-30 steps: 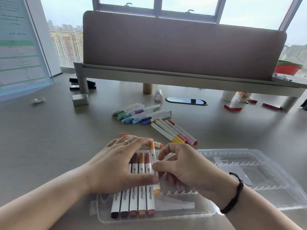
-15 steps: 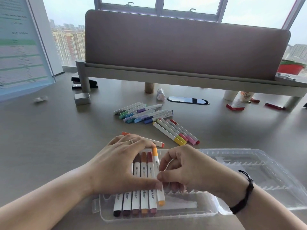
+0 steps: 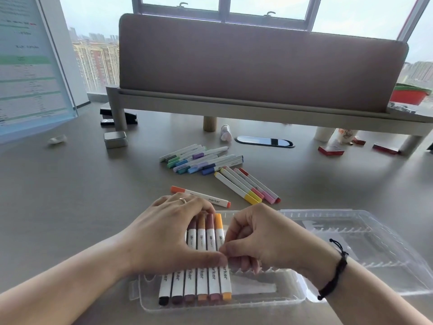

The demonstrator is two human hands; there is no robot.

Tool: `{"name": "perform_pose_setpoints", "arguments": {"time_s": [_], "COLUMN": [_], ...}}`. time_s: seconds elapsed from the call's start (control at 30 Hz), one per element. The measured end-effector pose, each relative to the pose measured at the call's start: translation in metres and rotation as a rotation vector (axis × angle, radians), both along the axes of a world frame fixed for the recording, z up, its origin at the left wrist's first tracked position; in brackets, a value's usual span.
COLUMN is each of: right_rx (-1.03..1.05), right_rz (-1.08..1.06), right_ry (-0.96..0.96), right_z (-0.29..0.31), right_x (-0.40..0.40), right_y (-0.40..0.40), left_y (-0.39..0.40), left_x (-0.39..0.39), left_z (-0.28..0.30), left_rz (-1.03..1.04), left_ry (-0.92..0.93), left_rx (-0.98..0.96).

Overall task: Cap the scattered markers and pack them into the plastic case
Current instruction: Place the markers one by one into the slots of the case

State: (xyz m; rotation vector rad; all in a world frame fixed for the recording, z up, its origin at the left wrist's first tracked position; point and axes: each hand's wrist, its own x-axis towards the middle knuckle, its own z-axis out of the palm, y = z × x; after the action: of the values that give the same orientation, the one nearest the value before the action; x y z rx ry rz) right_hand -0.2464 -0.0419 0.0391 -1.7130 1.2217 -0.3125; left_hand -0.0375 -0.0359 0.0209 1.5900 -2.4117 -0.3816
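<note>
A: Head view first: where are the hands?

B: Both are over the near-left end of the plastic case (image 3: 293,299). The left hand (image 3: 164,240) lies across a row of six markers in the case, fingers over their far caps, thumb across the barrels. The right hand (image 3: 264,242) has its fingers curled, its thumb and fingertips at the yellow-orange marker (image 3: 221,254), the rightmost in the row. It looks like a pinch or a press on that barrel, though I cannot tell how firm.

A: So what is the step?

B: Seating that marker in its slot, I judge. It lies parallel to its neighbours, long axis running away from the person.

A: And the next one to fetch?

B: Probably the orange marker (image 3: 201,197), just beyond the left hand's fingertips, touching nothing else. Its long axis runs left to right, crosswise to the row, so it would need a quarter turn. The left hand is nearer to it.

A: The rest?

B: A yellow-to-red group (image 3: 248,186) lies farther out, beyond the right hand, with the blue and green pile (image 3: 199,159) behind it. Most of the packing remains. The case's right side holds no markers yet.
</note>
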Motion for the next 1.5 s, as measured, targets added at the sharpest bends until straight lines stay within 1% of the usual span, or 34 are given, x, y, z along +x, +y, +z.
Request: {"name": "perform_pose_setpoints", "arguments": {"time_s": [0.27,0.3,0.33,0.4,0.43,0.47,0.6,0.8,0.9,1.0,1.1,1.2,1.23,1.33,1.43,1.5], "right_rx": [-0.009,-0.056,-0.155,-0.442,-0.543,-0.585,-0.561,-0.619,-0.638,-0.674,-0.69,-0.574,-0.523,-0.357,-0.306,-0.276], "right_rz": [-0.014,-0.055,-0.125,-0.291,-0.353,-0.387,-0.367,-0.344,-0.318,-0.332,-0.299,-0.224,-0.212,-0.21,-0.232,-0.293], "right_ry": [0.026,0.047,0.1,0.281,0.355,0.399,0.49,0.595,0.633,0.545,0.39,0.227,0.156,-0.073,-0.181,-0.32], "right_z": [0.0,0.001,0.002,0.002,0.002,0.001,-0.007,-0.011,-0.011,-0.006,0.003,0.003,-0.001,-0.009,-0.011,-0.01], "right_x": [-0.003,-0.005,-0.009,-0.02,-0.024,-0.026,-0.02,-0.008,-0.005,-0.011,-0.02,-0.026,-0.027,-0.027,-0.027,-0.026], "right_y": [-0.003,-0.006,-0.012,-0.028,-0.036,-0.043,-0.059,-0.066,-0.066,-0.055,-0.037,-0.023,-0.021,-0.016,-0.013,-0.013], "left_y": [-0.002,-0.003,-0.003,-0.004,-0.004,-0.004,-0.006,-0.008,-0.009,-0.008,-0.01,-0.013,-0.013,-0.014,-0.013,-0.012], "left_x": [0.001,0.001,0.001,0.001,0.001,0.002,0.004,0.005,0.007,0.007,0.01,0.012,0.012,0.009,0.007,0.008], "left_z": [0.002,0.002,0.002,0.001,0.001,0.001,0.003,0.004,0.005,0.004,-0.004,-0.01,-0.011,-0.01,-0.009,-0.007], "left_rz": [0.009,0.016,0.022,0.034,0.044,0.053,0.074,0.085,0.082,0.082,0.075,0.085,0.083,0.049,0.023,0.017], "left_ry": [0.006,0.005,0.0,-0.014,-0.015,-0.012,-0.007,-0.007,-0.015,-0.008,0.112,0.361,0.41,0.47,0.524,0.557], "left_rx": [0.029,0.035,0.044,0.06,0.064,0.066,0.062,0.06,0.027,-0.059,-0.18,-0.353,-0.401,-0.505,-0.528,-0.519]}}
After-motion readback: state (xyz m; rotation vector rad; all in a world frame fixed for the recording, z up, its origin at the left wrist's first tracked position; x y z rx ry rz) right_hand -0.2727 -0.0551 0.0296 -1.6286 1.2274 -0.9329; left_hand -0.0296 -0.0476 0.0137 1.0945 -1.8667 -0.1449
